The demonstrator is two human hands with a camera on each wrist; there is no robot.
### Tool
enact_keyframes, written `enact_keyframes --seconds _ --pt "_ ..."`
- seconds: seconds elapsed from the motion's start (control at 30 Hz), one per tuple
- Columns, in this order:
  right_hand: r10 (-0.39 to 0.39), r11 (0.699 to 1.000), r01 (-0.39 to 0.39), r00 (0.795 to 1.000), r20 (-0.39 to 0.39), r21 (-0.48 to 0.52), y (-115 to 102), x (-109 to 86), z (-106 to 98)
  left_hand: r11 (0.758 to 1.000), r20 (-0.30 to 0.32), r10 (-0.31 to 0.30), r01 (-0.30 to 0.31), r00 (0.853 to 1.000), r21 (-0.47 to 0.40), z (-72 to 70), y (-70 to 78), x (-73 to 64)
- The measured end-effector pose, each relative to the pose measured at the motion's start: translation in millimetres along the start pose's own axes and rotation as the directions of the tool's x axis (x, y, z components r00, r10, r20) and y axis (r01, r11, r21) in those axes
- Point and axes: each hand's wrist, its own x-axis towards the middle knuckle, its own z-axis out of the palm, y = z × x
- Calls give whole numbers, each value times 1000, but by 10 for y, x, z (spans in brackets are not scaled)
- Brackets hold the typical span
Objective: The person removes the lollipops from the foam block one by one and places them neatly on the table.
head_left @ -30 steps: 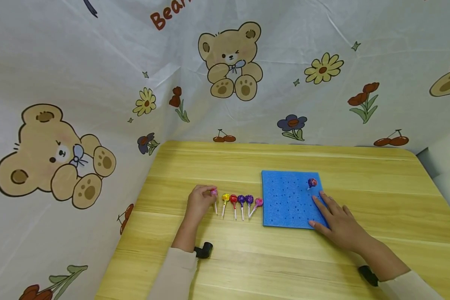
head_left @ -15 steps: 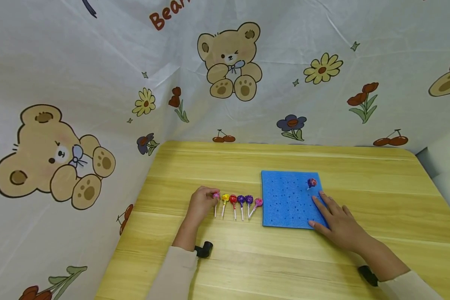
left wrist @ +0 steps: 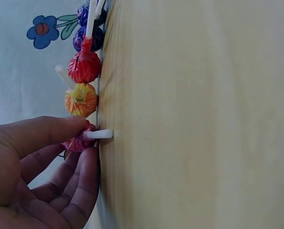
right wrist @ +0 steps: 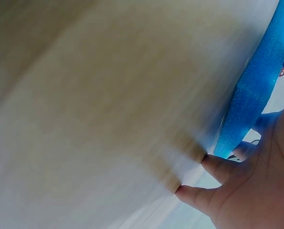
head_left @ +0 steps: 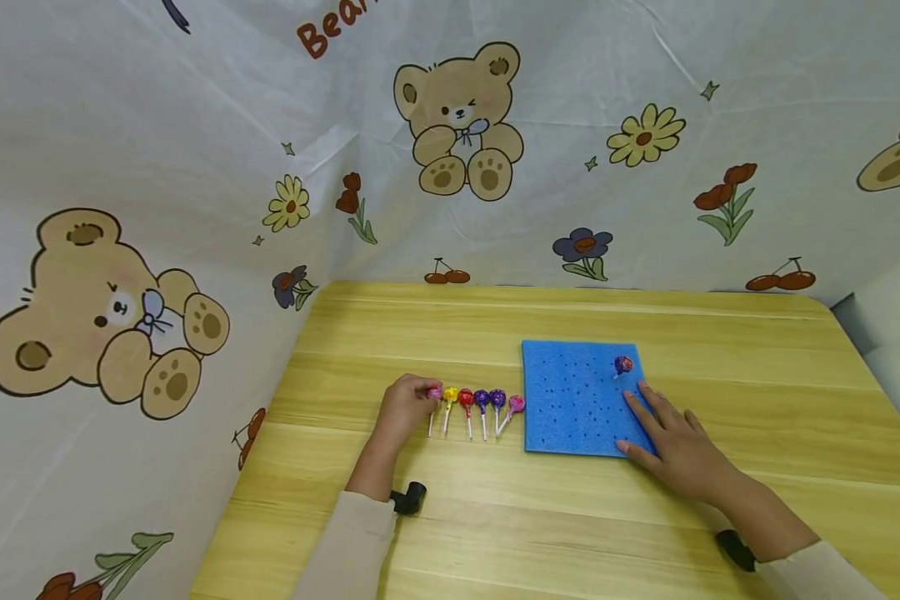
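With thumb and fingers, my left hand (head_left: pixel 403 410) pinches the head of a pink lollipop (left wrist: pixel 80 139) at the left end of a row. Beside it lie a yellow lollipop (head_left: pixel 450 397), a red lollipop (head_left: pixel 466 399), two purple lollipops (head_left: pixel 482 399) and another pink lollipop (head_left: pixel 517 404). My right hand (head_left: pixel 678 442) lies spread, thumb and fingers on the right edge of a blue foam board (head_left: pixel 570 400) dotted with small holes. One dark red and purple lollipop (head_left: pixel 623 365) stands in the board near its upper right corner. In the right wrist view, two fingertips touch the tabletop beside the foam.
The wooden table (head_left: pixel 450 517) reaches back to a white cloth (head_left: pixel 270 100) printed with bears and flowers, which also hangs along the left side. A black wrist device (head_left: pixel 409 498) sits at the left sleeve, another black device (head_left: pixel 735 550) at the right.
My left hand has shifted slightly right with the pink lollipop, bringing it up close to the yellow one. The right hand and foam board have stayed in place.
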Motion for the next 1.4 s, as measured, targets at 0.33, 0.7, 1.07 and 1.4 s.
enact_keyframes --seconds 0.33,0.7,1.07,1.4 --pt "4 1000 -4 1000 2 -5 1 -5 -1 1000 16 3 -4 1000 26 -2 0 8" --pt "11 1000 -11 1000 0 0 -12 -10 -12 1000 28 4 -5 1000 31 -24 27 -9" --pt "10 1000 -10 1000 1 -2 -7 -3 -4 1000 35 -18 18 999 7 -47 40 -9" --pt "13 1000 -13 1000 2 -2 -6 -6 -6 1000 18 5 -5 1000 4 -57 53 -22"
